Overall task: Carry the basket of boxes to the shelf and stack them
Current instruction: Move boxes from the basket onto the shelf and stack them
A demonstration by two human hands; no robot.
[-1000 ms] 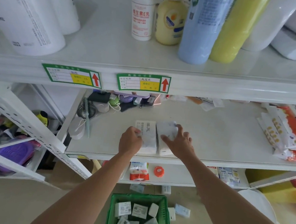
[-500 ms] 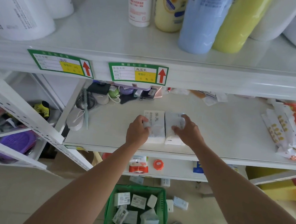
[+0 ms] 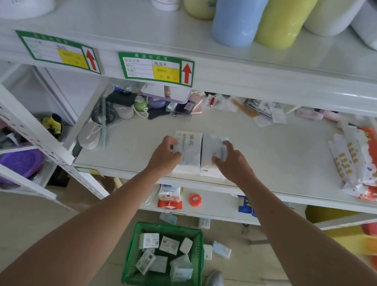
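Observation:
Two white boxes lie side by side near the front of the middle shelf [image 3: 273, 160]. My left hand [image 3: 165, 154] rests on the left box [image 3: 190, 152], fingers curled over its near left corner. My right hand [image 3: 231, 162] lies on the right box [image 3: 212, 152], fingertips pressing its top. On the floor below stands a green basket [image 3: 133, 252] holding several small white boxes [image 3: 168, 244]. A few more small boxes [image 3: 221, 249] lie loose on the floor to its right.
Brushes, pouches and small items [image 3: 140, 106] crowd the back left of the shelf. Red and white packets [image 3: 365, 164] lie at its right end. Bottles and rolls [image 3: 236, 16] stand on the upper shelf. My shoe [image 3: 215, 283] is next to the basket.
Both hands have stayed on the two boxes, sliding them slightly farther back on the shelf. The view has tilted downward.

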